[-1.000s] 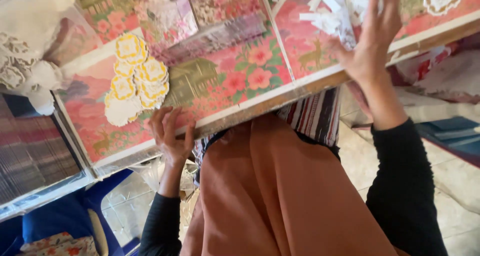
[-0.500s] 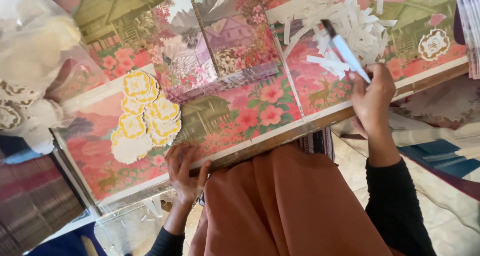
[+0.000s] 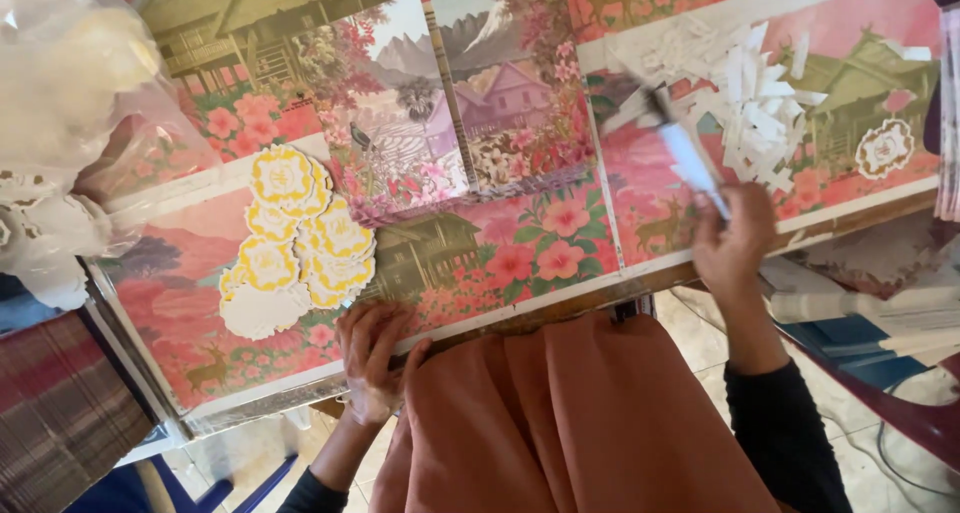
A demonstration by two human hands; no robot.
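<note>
My left hand point(image 3: 372, 361) rests on the near edge of a table covered with a pink flowered picture cloth point(image 3: 520, 263), fingers loosely bent and empty. My right hand point(image 3: 735, 245) is closed around a white pen-like tool point(image 3: 685, 153) with a dark tip, held over the cloth beside a heap of white paper strips point(image 3: 760, 103). A cluster of several round yellow-and-white scalloped paper pieces point(image 3: 290, 243) lies just beyond my left hand. An open stack of printed landscape cards point(image 3: 450, 113) sits in the middle of the table.
A clear plastic bag of white lace-like cutouts point(image 3: 60, 123) hangs over the table's left end. One round scalloped cutout point(image 3: 885, 148) lies at the far right. Striped stacked sheets point(image 3: 60, 413) stand lower left. My orange skirt point(image 3: 560, 423) fills the foreground; white rolls point(image 3: 860, 308) lie right.
My right hand came down from above the table and picked up the white pen-like tool near the paper strips. My left hand stayed on the near edge. The view shifted.
</note>
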